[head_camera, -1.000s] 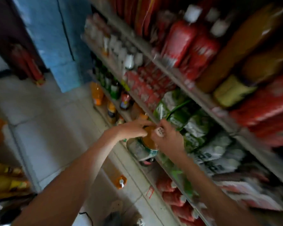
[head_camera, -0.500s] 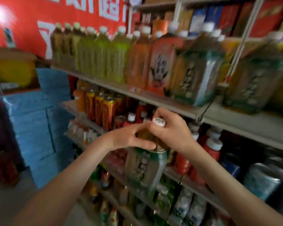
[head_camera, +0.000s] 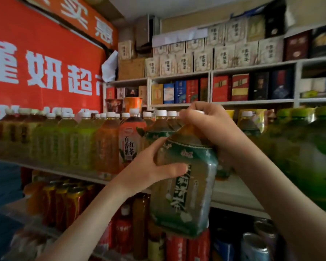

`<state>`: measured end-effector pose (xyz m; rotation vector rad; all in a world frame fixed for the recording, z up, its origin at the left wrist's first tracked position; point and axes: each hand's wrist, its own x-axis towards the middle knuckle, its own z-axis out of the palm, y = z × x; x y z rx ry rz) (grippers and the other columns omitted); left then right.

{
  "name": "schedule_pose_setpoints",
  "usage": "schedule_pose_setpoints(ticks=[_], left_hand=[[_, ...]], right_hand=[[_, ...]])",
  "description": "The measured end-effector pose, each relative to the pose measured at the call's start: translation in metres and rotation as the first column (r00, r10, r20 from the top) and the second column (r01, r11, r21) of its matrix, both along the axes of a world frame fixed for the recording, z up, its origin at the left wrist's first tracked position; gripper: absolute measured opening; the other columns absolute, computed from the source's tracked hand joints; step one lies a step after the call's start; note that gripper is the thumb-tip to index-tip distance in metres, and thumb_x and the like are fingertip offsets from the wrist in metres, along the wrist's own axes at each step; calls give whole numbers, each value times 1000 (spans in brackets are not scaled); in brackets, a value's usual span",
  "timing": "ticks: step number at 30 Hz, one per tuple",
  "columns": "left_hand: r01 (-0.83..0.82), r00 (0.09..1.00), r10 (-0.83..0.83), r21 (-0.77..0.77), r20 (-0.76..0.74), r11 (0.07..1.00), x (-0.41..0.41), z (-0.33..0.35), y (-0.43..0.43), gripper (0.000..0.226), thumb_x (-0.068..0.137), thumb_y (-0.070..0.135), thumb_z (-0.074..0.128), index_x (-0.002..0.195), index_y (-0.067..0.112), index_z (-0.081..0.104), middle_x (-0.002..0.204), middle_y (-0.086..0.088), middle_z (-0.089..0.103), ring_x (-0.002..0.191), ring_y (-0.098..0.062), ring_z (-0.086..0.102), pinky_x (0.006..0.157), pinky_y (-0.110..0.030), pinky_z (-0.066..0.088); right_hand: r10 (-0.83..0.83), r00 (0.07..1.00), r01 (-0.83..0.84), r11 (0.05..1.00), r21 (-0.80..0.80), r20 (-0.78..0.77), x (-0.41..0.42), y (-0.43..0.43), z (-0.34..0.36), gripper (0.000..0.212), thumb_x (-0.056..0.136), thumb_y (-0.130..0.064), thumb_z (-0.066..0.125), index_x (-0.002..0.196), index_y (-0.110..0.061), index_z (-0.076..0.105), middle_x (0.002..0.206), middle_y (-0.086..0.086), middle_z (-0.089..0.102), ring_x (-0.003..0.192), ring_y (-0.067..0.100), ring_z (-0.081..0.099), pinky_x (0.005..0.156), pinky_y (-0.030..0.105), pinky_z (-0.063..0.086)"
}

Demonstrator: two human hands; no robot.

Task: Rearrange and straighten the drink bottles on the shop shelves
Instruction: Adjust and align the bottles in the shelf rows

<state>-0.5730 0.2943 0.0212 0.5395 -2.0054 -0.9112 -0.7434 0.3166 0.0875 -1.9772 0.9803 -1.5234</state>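
Observation:
I hold a large tea bottle [head_camera: 184,187] with a green label and amber drink in front of the shelf, tilted slightly. My left hand [head_camera: 151,166] grips its shoulder from the left, thumb across the label. My right hand [head_camera: 209,125] is curled round its neck and white cap. Behind it a white shelf [head_camera: 231,193] carries a row of tea bottles [head_camera: 87,140] with white caps, and an orange-labelled bottle [head_camera: 129,142] stands just left of my hands. There is a bare stretch of shelf right behind the held bottle.
Big green bottles [head_camera: 312,157] crowd the shelf at right. Below are red and orange drink bottles [head_camera: 64,204] and cans [head_camera: 254,245]. Boxed goods [head_camera: 196,61] fill the upper shelves. A red banner [head_camera: 41,72] covers the left wall.
Both hands have lifted the tea bottle from the low shelves near the floor up to the level of the tea-bottle shelf. My view swung upward with it.

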Motion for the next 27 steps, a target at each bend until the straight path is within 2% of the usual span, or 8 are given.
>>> schedule_pose_setpoints(ticks=[3,6,9,12,15,20,24,27], left_hand=[[-54,992,55,18,-109,998,-27,18,-8,73,57,46,78,120,18,54,110,-1,69,101,-19,66,90,-42,52],[-96,967,109,66,-231,993,-51,30,-16,72,51,46,80,114,18,58,103,-1,71,95,-20,68,86,-45,54],[-109,957,133,105,-259,988,-72,34,-24,77,46,48,87,114,22,58,100,2,72,94,-18,68,87,-47,53],[-121,957,156,151,-245,981,-86,30,-30,80,43,53,81,114,25,56,101,3,71,93,-17,68,87,-46,54],[-122,965,156,165,-212,979,-94,27,-37,77,49,51,78,118,26,52,105,3,68,95,-16,67,86,-43,54],[-108,990,120,134,-80,985,-94,31,-45,61,67,46,74,120,32,46,110,9,64,100,-9,63,88,-35,52],[-207,978,208,-42,4,977,-92,24,-46,43,88,35,61,127,33,44,103,21,57,99,0,57,79,-16,48],[-290,954,298,-137,41,947,-93,21,-48,45,93,27,55,136,27,41,118,11,57,106,-2,52,85,-16,44]], right_hand=[[-112,993,110,993,-51,-40,-15,0,25,19,87,-31,63,77,-14,61,63,-2,63,55,10,63,52,21,52],[-204,977,202,979,-37,-57,-33,-7,37,25,85,-44,62,85,-19,65,79,2,69,72,16,68,67,26,56],[-316,942,312,949,-52,-112,-48,-16,41,34,85,-52,59,89,-19,65,85,6,69,79,20,68,73,30,57],[-413,888,409,910,-63,-199,-56,-24,38,40,86,-55,55,96,-18,64,90,7,69,83,20,67,80,37,56],[-442,880,440,896,-51,-172,-61,-34,33,40,87,-53,54,96,-15,63,90,9,68,82,22,68,80,42,57],[-495,863,493,869,-48,-97,-63,-51,26,30,88,-50,53,94,-22,60,86,2,64,78,15,64,77,36,57],[-512,849,517,856,6,-129,-65,-67,17,31,88,-49,55,99,-20,59,89,2,63,81,15,64,77,36,57],[-529,837,540,840,49,-144,-68,-78,13,40,87,-51,56,110,-18,58,93,1,63,84,15,63,77,35,57]])
